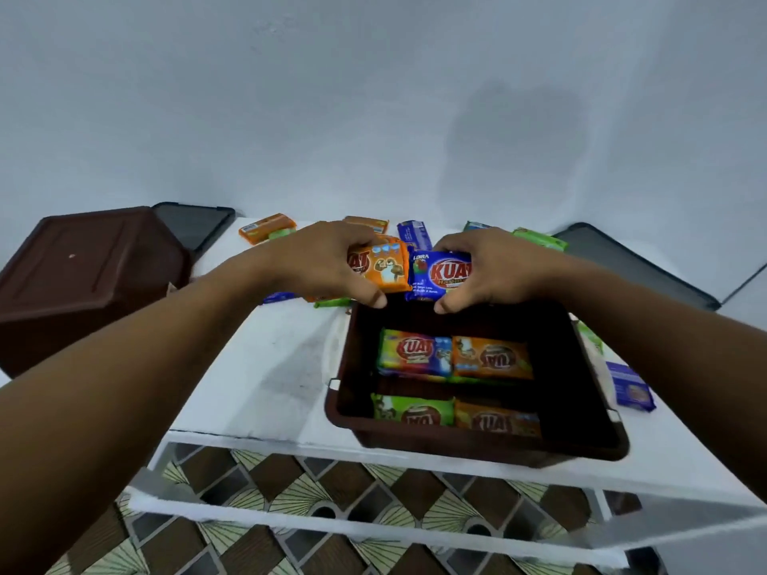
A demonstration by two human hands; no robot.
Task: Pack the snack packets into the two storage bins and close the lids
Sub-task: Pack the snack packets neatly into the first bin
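Snack packets are what both hands hold right now. The left hand (328, 263) is closed around an orange packet (384, 267), fingers on top and thumb underneath. The right hand (485, 269) is closed the same way around a blue packet (444, 276). The two packets touch side by side, probably so they can go in as a neat pair. Just below the thumbs is the open brown bin (589, 441). Four packets (452, 381) already lie flat inside it in two rows, with an empty row right under the hands. Beyond the fingers, loose packets (267, 228) wait on the white table (257, 367). Off to the left sits the other brown bin (83, 276), turned upside down. Dark lids (631, 259) lie behind the bins, not on yet.
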